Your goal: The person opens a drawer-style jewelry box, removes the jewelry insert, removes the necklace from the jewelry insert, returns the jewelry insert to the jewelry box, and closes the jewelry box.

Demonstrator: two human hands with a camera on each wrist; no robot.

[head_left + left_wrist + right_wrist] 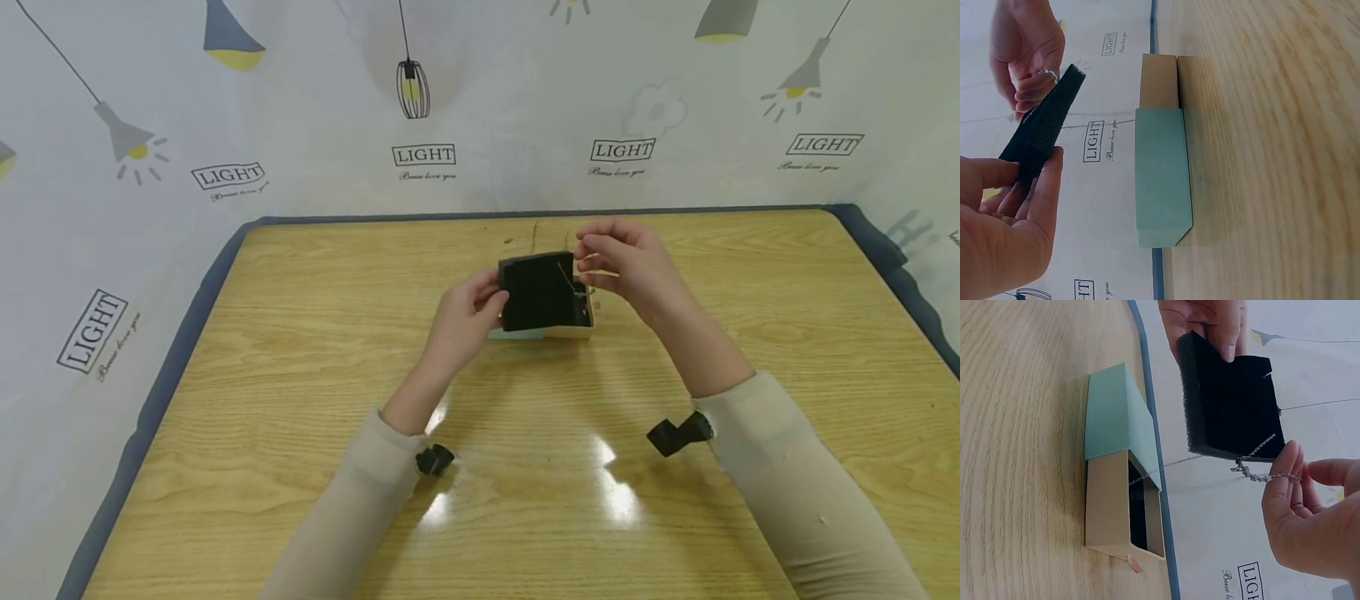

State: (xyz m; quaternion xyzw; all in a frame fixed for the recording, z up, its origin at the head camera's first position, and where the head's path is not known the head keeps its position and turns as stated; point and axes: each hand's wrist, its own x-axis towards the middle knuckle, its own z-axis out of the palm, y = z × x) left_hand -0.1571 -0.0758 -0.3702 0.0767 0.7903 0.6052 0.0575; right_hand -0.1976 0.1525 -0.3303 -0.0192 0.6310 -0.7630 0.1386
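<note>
My left hand [461,321] grips a black foam pad [534,293] by its left edge, thumb on the near face. The pad is tilted up above a small drawer box. At the pad's right side, the fingers of my right hand [633,265] pinch a thin silver chain [1254,476]. In the right wrist view the chain lies across the pad's corner, and a strand hangs down into the box. Below, the beige drawer [1107,503] is pulled partly out of its mint-green sleeve [1161,169], with a dark interior and a small pinkish tab [1134,564] at its end.
The box rests on a wood-grain table [315,358] with a blue edge along its back and sides. Behind it stands a white backdrop [517,100] printed with lamps and lettering. A black wrist mount [678,433] sticks out from the right sleeve.
</note>
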